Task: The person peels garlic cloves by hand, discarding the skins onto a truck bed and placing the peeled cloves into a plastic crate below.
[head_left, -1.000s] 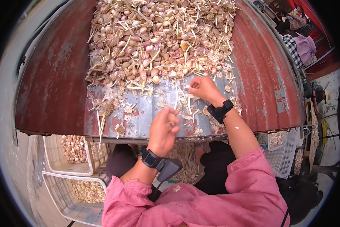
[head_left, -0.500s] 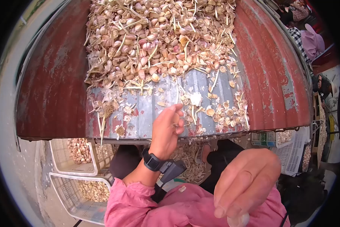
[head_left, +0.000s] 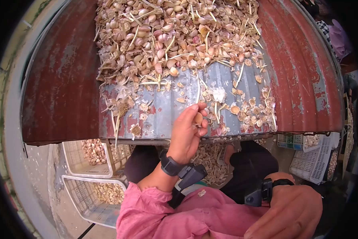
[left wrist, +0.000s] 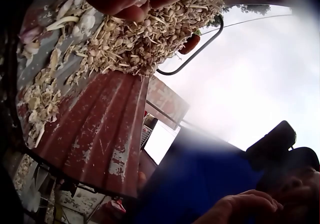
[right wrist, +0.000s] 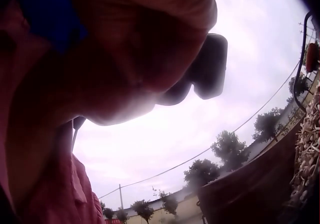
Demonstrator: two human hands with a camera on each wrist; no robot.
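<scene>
Currently, left hand [head_left: 187,135]: on the near side of the garlic pile [head_left: 175,36], grip narrow, fingers curled about a brownish clove [head_left: 198,118].
Right hand [head_left: 290,211]: well apart from the garlic pile, close to the person's body; fingertips hidden, so I cannot tell its grip.
Husks [head_left: 250,114]: scattered on the desk [head_left: 159,119], just nearer than the garlic pile.
Clove risk: a loose fingertip hold might drop it among similar-coloured husks.
</scene>
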